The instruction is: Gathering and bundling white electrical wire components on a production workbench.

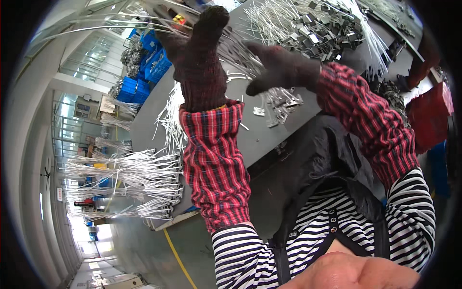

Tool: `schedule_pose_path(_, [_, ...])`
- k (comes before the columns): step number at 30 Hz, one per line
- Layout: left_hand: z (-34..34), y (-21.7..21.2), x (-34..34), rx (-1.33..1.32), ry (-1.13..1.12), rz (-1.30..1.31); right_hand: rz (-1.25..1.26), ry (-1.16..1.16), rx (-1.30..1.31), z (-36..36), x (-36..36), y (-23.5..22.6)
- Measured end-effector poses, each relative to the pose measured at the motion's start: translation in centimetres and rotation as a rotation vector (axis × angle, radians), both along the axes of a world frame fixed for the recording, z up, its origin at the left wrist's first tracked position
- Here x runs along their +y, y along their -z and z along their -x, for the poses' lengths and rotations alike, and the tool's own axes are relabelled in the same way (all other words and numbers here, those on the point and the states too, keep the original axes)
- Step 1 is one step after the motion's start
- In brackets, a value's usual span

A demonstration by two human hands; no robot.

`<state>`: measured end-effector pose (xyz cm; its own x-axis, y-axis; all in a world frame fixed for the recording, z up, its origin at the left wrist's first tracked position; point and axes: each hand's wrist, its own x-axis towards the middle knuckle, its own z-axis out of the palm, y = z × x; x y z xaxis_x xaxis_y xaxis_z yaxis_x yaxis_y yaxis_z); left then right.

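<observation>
My left hand (199, 53), in a dark knitted glove, is raised over the grey table with its fingers spread apart. A loose bundle of long thin metallic strips (236, 50) passes by it, fanning out to the upper left; whether the palm touches the strips is hidden. To the right, my right hand (286, 67), in a like glove, has thumb and fingers parted beside the bundle's near end. Below it on the table lie small shiny metal pieces (284, 106). I cannot see anything gripped in either hand.
The grey table (255, 139) carries a heap of dark square-ended pieces with white strands (322, 31) at the far right. Bundles of white strands (125, 176) lie at the left. Beyond stand blue bins (156, 65). A red box (428, 118) is at the right.
</observation>
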<state>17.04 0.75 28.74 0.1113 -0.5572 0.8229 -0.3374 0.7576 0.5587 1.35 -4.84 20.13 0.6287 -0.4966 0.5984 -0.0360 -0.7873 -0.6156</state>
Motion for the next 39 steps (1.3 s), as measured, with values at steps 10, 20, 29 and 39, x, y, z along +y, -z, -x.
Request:
schedule_pose_path(10, [0.6, 0.6, -4.3, -0.148, -0.15, -0.05, -0.003, -0.225, -0.552, -8.9, -7.9, -0.2])
schedule_pose_path(20, [3.7, -2.8, -3.9, 0.305, 0.153, -0.19, -0.462, -0.098, -0.113, -6.6, -4.8, -2.1])
schedule_pose_path(29, [2.0, -1.8, -4.6, 0.133, 0.285, -0.261, -0.097, 0.159, 0.081, -1.6, -5.0, -0.9])
schedule_pose_path(39, [1.5, 1.1, -4.9, 0.346, -0.04, -0.464, -0.183, 0.185, 0.859, 3.6, 4.0, 19.0])
